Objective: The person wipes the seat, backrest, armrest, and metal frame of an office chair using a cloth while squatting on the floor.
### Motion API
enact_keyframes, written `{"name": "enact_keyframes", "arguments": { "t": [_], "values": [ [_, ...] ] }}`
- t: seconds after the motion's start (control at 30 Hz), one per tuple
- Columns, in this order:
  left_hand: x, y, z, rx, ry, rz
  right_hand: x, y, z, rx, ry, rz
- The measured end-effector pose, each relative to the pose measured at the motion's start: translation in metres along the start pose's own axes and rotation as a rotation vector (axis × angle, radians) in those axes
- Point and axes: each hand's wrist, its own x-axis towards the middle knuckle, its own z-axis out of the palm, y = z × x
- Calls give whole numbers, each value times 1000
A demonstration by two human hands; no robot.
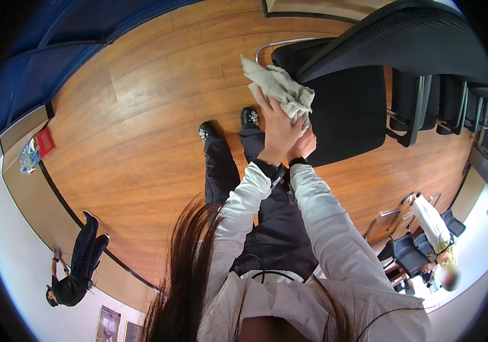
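A crumpled grey-white cloth (284, 92) is bunched between my two hands, above the floor and beside a black chair. My left hand (279, 126) lies over the near side of the cloth with its fingers spread along it. Lower and to the right, my right hand (305, 143) grips the cloth's bottom end, its fingers partly hidden behind my left hand. Just right of both hands is the black chair seat (348, 113). The chair's curved black backrest (406, 42) rises beyond it at the upper right.
More black chairs (415, 102) stand in a row to the right. A person in dark clothes (77, 265) is by the left wall; another person (434, 226) is near chairs at lower right. A red box (44, 142) and a plastic bag (29, 159) lie at left on the wooden floor's edge.
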Motion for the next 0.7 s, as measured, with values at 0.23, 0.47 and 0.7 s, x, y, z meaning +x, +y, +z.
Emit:
{"name": "enact_keyframes", "arguments": {
  "t": [0.23,0.47,0.7],
  "values": [
    [7,-22,-18,-124,113,-124,0,-4,8,-120,120,4],
    [76,-21,-45,-150,194,68,0,-15,6,-150,68,82],
    [69,-26,4,-279,62,-145,0,-11,8,-165,89,55]
  ]
}}
